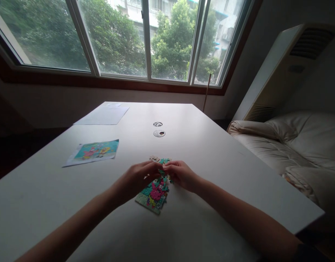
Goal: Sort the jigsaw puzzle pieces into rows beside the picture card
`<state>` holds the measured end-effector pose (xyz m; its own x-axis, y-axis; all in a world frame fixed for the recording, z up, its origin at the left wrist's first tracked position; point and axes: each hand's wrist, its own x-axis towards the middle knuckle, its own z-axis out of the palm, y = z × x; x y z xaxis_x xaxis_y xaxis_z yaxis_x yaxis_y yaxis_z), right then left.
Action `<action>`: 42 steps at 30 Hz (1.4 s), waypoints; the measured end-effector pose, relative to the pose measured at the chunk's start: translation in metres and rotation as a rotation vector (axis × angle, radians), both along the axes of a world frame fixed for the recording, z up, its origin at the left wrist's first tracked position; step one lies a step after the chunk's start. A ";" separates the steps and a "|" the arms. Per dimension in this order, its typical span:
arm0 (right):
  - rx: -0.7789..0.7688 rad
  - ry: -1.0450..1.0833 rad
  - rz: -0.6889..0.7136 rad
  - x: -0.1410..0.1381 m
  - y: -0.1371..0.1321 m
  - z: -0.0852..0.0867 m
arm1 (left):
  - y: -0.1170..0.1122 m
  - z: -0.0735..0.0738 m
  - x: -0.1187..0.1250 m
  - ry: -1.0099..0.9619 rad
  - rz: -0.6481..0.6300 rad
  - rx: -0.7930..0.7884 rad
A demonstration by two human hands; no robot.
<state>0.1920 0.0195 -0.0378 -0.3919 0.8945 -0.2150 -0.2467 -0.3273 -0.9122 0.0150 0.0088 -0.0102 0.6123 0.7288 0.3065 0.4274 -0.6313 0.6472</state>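
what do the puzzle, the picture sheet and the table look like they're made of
Puzzle: probably printed cardboard, with thin flat interlocking pieces and a matte colour face.
Picture sheet: likely paper or thin card; it lies flat, with a slight sheen.
Table: a smooth white top, perhaps laminate, softly reflecting the window light.

Both bare forearms reach forward from the lower corners and converge at the middle. The left hand lies palm down, fingers curled inward in a pinching grip. The right hand mirrors it, its fingertips meeting the left's.
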 end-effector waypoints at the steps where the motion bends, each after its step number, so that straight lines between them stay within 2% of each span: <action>1: -0.011 -0.014 -0.014 0.000 0.000 0.000 | -0.001 -0.001 0.000 0.061 -0.009 0.055; 5: 0.051 -0.092 -0.040 0.003 0.002 0.002 | -0.001 -0.006 0.000 0.115 0.012 0.153; 8: 0.139 -0.131 -0.047 0.004 0.001 0.004 | 0.001 -0.006 0.002 0.057 0.051 0.124; 10: 0.160 -0.117 -0.039 0.004 0.001 0.004 | 0.002 -0.005 0.003 -0.037 0.086 0.009; 14: 0.228 -0.067 -0.050 0.006 0.002 0.003 | 0.007 -0.002 0.002 -0.333 0.100 -0.439; 15: 0.262 -0.087 -0.060 0.008 0.002 0.003 | 0.009 -0.002 0.000 -0.368 0.105 -0.519; 17: 0.381 -0.220 -0.076 0.012 0.004 0.003 | 0.014 -0.002 -0.004 -0.339 0.151 -0.581; 19: 0.579 -0.464 -0.107 0.017 0.005 0.003 | 0.020 -0.004 -0.010 -0.220 0.222 -0.538; 21: 0.793 -0.703 -0.146 0.021 0.006 0.003 | 0.024 -0.006 -0.016 -0.070 0.283 -0.409; 23: 0.949 -0.840 -0.144 0.023 0.005 0.002 | 0.026 -0.008 -0.021 0.071 0.298 -0.249; 26: 1.095 -0.911 -0.008 0.024 0.000 0.002 | 0.021 -0.004 -0.025 0.257 0.270 -0.082; 28: 1.165 -0.954 0.104 0.022 -0.004 0.002 | 0.014 0.001 -0.026 0.393 0.245 -0.060; 31: 1.217 -1.021 0.196 0.019 -0.008 0.002 | 0.000 0.006 -0.023 0.580 0.244 -0.081; 35: 1.166 -1.026 0.226 0.017 -0.010 0.002 | -0.012 0.008 -0.014 0.740 0.252 -0.088; 42: 1.095 -0.880 0.275 0.015 -0.008 -0.001 | -0.011 0.014 -0.012 0.727 0.184 -0.149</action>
<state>0.2069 0.0112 -0.0391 -0.6807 0.6842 0.2618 0.4762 0.6848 -0.5516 0.0033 -0.0025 0.0038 0.4869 0.8408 -0.2368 0.8683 -0.4364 0.2357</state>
